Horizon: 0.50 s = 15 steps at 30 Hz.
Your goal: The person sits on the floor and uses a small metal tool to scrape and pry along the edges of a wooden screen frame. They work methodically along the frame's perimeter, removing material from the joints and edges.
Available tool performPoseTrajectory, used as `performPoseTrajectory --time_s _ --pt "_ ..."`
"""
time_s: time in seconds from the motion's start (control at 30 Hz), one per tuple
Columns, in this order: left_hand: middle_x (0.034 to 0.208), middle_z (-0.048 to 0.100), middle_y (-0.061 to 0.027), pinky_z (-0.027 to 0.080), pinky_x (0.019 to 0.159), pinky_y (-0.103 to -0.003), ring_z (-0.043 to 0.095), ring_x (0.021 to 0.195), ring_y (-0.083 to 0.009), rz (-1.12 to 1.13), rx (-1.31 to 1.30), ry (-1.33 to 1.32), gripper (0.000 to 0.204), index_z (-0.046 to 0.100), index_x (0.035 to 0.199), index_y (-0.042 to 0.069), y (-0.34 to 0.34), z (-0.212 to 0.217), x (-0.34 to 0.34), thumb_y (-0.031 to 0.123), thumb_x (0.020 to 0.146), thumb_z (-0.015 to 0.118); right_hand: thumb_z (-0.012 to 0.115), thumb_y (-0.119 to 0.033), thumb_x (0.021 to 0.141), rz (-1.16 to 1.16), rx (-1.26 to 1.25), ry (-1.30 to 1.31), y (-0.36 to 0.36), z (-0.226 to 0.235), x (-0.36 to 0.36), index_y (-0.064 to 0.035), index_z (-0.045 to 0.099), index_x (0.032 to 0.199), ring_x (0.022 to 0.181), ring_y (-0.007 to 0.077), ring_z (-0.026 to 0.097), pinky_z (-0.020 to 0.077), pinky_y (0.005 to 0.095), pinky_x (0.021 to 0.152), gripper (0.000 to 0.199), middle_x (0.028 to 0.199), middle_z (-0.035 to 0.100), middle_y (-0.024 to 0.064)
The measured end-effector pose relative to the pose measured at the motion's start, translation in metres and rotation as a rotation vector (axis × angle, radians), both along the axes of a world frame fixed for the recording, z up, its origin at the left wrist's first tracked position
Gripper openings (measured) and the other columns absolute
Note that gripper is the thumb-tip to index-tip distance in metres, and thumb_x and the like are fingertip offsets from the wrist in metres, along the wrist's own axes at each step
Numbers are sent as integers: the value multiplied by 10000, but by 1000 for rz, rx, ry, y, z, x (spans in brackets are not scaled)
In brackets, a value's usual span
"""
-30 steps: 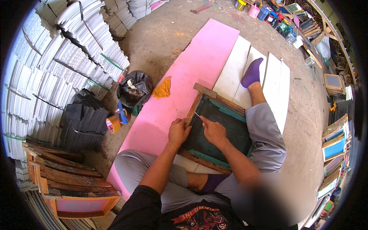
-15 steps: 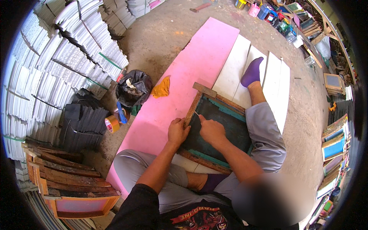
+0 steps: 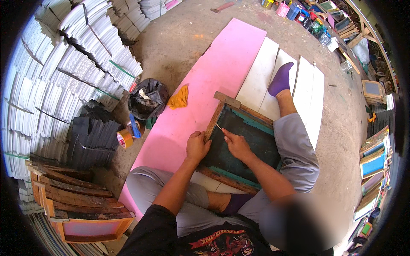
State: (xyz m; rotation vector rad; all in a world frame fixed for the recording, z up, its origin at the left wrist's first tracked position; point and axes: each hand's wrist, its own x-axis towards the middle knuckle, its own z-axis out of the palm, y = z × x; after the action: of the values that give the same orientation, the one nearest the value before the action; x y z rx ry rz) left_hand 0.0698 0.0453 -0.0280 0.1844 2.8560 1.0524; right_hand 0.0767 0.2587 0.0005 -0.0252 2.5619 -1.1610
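A wooden screen-printing frame [image 3: 252, 114] with dark mesh [image 3: 243, 128] and teal edging lies tilted between my legs. My left hand [image 3: 198, 146] is closed round its left rail [image 3: 214, 121], thumb on the upper side. Over the mesh, my right hand [image 3: 238, 145] pinches a thin, pale metal tool [image 3: 219, 126]; its tip points at the inner edge of that left rail. Most of the tool is hidden in my fingers, so its exact kind does not show. A flat wooden block [image 3: 227, 99] sits across the frame's far left corner.
Under the frame lie a pink board [image 3: 205, 81] and white panels [image 3: 257, 91]. On the left are an orange cloth [image 3: 179, 97], a black plastic bag [image 3: 148, 98], tape rolls [image 3: 124, 138], stacked frames [image 3: 79, 196] and bundled white sheets [image 3: 47, 85]. More frames [image 3: 373, 164] line the right side.
My right hand has shifted slightly right and toward me, drawing the tool a little back from the left rail. My left hand and the frame stay in place.
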Motion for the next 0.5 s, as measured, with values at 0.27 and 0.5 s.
performPoseTrajectory --time_s 0.27,0.5 --pt "974 672 -204 532 855 -486 647 958 -412 -13 7 44 382 703 1079 -10 -2 0 2 208 780 797 586 -239 1046 -181 -334 -345 4 5 -8 -186 572 1469 971 359 739 564 419 874 426 1138 750 188" --pt "1021 685 -194 538 880 -469 656 993 -397 -5 65 36 440 716 1148 -7 -4 0 2 218 781 806 588 -223 1053 -34 -152 169 0 -20 -1 -161 553 1487 1019 276 742 555 372 907 440 1196 757 112"
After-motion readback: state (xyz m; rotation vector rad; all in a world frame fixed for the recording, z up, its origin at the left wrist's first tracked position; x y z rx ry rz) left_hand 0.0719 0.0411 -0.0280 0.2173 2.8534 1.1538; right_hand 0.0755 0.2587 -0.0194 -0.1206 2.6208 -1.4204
